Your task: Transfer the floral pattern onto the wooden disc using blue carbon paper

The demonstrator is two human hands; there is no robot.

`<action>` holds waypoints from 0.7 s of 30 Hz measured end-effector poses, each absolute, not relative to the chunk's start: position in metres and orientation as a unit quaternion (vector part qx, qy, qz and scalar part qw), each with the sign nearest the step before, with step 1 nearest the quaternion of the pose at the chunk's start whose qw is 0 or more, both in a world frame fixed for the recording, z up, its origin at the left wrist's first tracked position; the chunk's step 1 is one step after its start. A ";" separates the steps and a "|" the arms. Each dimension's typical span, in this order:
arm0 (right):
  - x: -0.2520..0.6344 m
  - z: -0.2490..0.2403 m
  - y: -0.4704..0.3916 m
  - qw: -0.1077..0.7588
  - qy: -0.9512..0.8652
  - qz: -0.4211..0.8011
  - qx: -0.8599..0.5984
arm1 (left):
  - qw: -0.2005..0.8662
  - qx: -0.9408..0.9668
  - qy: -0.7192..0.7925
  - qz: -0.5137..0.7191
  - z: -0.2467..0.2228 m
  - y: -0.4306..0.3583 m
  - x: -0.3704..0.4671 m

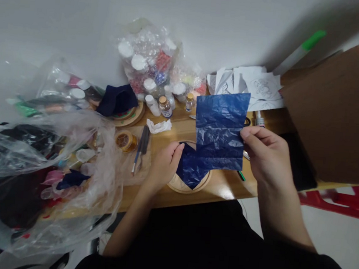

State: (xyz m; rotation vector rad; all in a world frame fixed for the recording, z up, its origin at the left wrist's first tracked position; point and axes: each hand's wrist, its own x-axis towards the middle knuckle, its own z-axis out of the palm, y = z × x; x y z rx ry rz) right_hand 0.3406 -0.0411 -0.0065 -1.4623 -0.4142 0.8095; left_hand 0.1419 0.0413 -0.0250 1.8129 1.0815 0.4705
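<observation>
A creased, glossy dark blue sheet [220, 132] hangs upright from my right hand [267, 154], whose thumb and fingers pinch its right edge. Below and partly behind it, a dark blue piece with a pointed lower end [191, 175] lies over a round wooden hoop [207, 182] on the table. My left hand [166, 164] is at the left edge of that lower piece, fingers closed together, thumb and fingertip touching its upper left corner. The hanging sheet hides part of the hoop.
Left of the hoop are brushes [138, 156], a spool of golden wire [126, 141] and a large clear plastic bag [101, 165]. Bottles [165, 107] and bagged jars stand behind, near drawn papers [262, 85]. A cardboard box [335, 114] is at the right.
</observation>
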 end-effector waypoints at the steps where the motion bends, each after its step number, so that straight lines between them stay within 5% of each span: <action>1: 0.341 -0.007 -0.041 0.656 -0.177 0.354 -0.643 | 0.454 0.760 0.434 0.170 -0.024 0.041 0.141; 21: 0.347 -0.008 -0.043 0.668 -0.162 0.340 -0.642 | 0.519 0.727 0.396 0.212 -0.025 0.035 0.146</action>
